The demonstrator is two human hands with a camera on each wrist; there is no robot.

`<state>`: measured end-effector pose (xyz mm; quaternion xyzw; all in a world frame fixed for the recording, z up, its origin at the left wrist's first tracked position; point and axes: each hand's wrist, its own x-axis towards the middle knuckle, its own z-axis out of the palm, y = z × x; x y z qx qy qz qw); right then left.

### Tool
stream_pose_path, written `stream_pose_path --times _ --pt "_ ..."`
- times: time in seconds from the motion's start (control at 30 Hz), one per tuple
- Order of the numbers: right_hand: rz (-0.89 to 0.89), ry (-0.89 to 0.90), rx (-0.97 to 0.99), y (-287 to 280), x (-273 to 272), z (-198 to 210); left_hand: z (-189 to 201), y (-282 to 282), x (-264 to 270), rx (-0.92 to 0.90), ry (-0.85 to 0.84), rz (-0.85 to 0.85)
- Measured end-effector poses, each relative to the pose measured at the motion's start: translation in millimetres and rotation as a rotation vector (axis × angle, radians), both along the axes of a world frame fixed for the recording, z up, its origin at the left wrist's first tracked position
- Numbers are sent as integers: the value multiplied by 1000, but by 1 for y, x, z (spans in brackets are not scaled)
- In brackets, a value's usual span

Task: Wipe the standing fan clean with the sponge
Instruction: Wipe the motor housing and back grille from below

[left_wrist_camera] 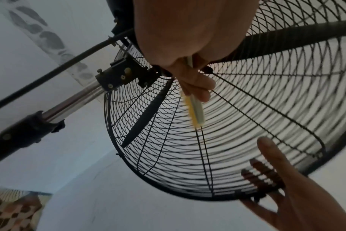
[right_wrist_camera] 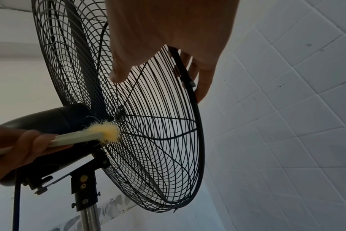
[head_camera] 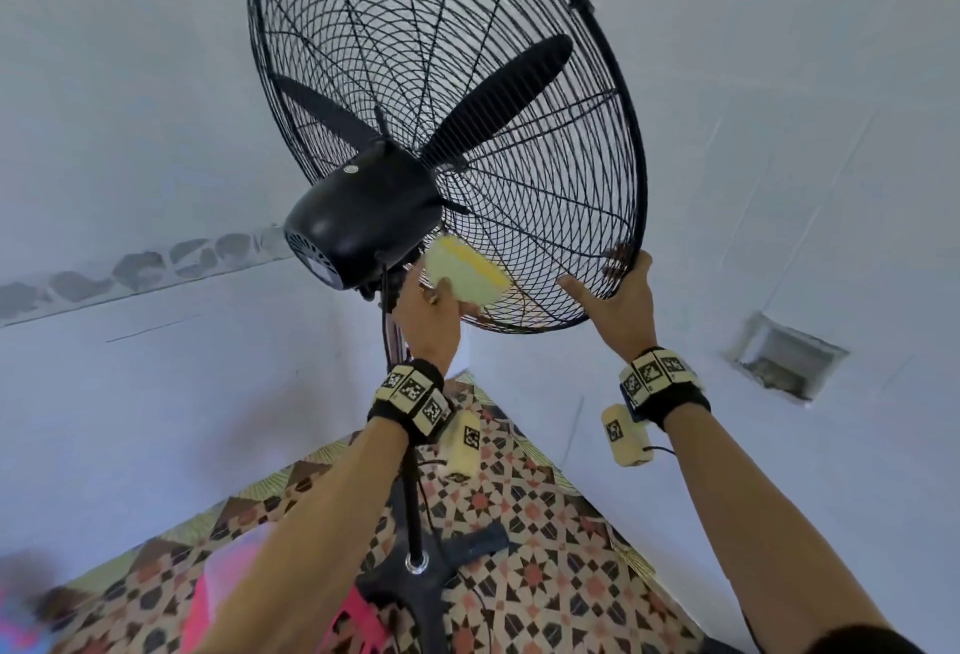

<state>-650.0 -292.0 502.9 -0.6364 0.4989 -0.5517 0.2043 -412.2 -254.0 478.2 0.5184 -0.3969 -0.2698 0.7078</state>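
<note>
Head view: my left hand (head_camera: 426, 313) grips the sponge (head_camera: 467, 271), pressed on the standing fan (head_camera: 447, 134) grille just right of the motor housing (head_camera: 358, 222). My right hand (head_camera: 621, 297) holds the lower right rim, fingers hooked through the wires

Left wrist view: sponge (left_wrist_camera: 195, 109) edge-on, pinched against the wires

Right wrist view: sponge (right_wrist_camera: 93, 135) beside the hub, fingers (right_wrist_camera: 202, 87) curled around the rim
</note>
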Motion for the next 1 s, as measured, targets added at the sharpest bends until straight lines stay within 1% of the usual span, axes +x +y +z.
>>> stream_pose_path --times 0.03,0.1,0.17,0.23,0.27,0.3,0.33,0.43,0.47,0.5,0.57,0.6,0.63,0.7,0.73,0.77,0.8,0.87,0.93,1.0 --pt "2 3 5 1 0 0 0 -4 -2 -1 18 16" --pt "1 11 12 1 0 -1 -2 -6 -13 14 -25 15" --pt "-8 20 9 1 -1 -4 -13 1 -26 43 -78 -64" --pt "-13 40 -2 1 -1 -4 -26 15 -37 103 -96 -199" --pt "-12 49 -16 0 0 -4 -30 22 -37 121 -95 -248" --pt "-7 57 -29 -1 0 -3 -32 26 -36 108 -78 -259" --pt "-2 61 -35 -2 0 -3 -29 33 -35 79 -52 -241" --pt "0 52 -40 -2 0 -6 -20 26 -22 -35 97 -56" --pt "-4 43 -41 -2 0 -9 -17 21 -19 -55 120 -15" --pt "-7 35 -43 0 1 -10 -15 17 -19 -69 107 4" --pt "-10 25 -49 1 2 -12 -19 16 -30 -51 23 8" --pt "-13 28 -52 1 2 -12 -27 17 -38 -23 -22 -17" --pt "-14 35 -56 1 1 -12 -36 20 -47 16 -57 -82" --pt "0 58 -52 -1 -1 -10 -54 35 -62 96 -151 -265" --pt "12 63 -51 -1 -1 -9 -60 42 -66 109 -182 -316" --pt "19 66 -53 -2 -1 -8 -60 48 -67 99 -182 -311" --pt "21 68 -56 -3 -1 -8 -60 46 -64 84 -154 -250" --pt "16 69 -62 -2 -2 -9 -53 35 -53 15 -89 -45" --pt "12 62 -67 -2 -2 -11 -42 18 -42 -29 -81 128" --pt "10 48 -71 -2 -1 -13 -41 6 -46 -34 -134 173"
